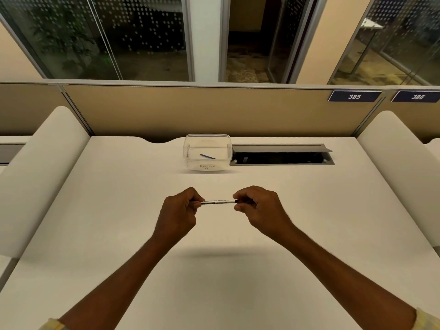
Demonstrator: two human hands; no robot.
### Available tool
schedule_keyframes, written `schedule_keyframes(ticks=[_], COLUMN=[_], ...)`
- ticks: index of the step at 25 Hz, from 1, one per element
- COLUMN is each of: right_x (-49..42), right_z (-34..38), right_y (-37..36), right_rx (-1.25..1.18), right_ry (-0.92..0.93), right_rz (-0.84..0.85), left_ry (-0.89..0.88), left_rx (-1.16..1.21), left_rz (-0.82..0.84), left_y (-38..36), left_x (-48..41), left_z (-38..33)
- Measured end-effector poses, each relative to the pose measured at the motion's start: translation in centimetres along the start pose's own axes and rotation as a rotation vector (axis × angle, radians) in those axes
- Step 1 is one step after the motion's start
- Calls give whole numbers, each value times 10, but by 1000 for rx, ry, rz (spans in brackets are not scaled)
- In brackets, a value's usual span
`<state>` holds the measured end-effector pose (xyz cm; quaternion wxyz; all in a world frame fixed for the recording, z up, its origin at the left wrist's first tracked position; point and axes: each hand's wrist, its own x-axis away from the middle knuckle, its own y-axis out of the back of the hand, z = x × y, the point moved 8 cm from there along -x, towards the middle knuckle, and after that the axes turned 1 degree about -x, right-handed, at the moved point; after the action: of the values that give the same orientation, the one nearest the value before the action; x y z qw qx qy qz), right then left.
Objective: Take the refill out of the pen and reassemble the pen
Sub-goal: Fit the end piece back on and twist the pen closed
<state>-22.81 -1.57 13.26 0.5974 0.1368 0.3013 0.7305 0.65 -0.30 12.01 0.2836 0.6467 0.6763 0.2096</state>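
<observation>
A slim white pen (pixel 218 201) with dark print and dark ends is held level above the white desk (pixel 119 234). My left hand (pixel 177 214) pinches its left end and my right hand (pixel 258 208) pinches its right end; both tips are hidden by my fingers. At the back of the desk stands a clear plastic tub (pixel 206 152) labelled "RECYCLE". A thin dark refill (pixel 207 156) lies inside it.
An open cable tray (pixel 282 156) is sunk into the desk right of the tub. Tan partition panels (pixel 190 110) close the back, with plates 385 and 386. Rounded white dividers (pixel 40 172) flank the desk on both sides.
</observation>
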Motion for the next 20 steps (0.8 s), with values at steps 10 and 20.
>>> schedule_keyframes(ticks=[10,20], right_x=[-22,-42], right_z=[-32,-106], right_y=[-3,-9], right_rx=[31,-169], right_ry=[26,-296], right_rz=[-70,-100], left_ry=[42,150], left_rx=[101,198], left_rz=[184,80], left_y=[-25,-30], left_x=[-20,-47], left_z=[18,62])
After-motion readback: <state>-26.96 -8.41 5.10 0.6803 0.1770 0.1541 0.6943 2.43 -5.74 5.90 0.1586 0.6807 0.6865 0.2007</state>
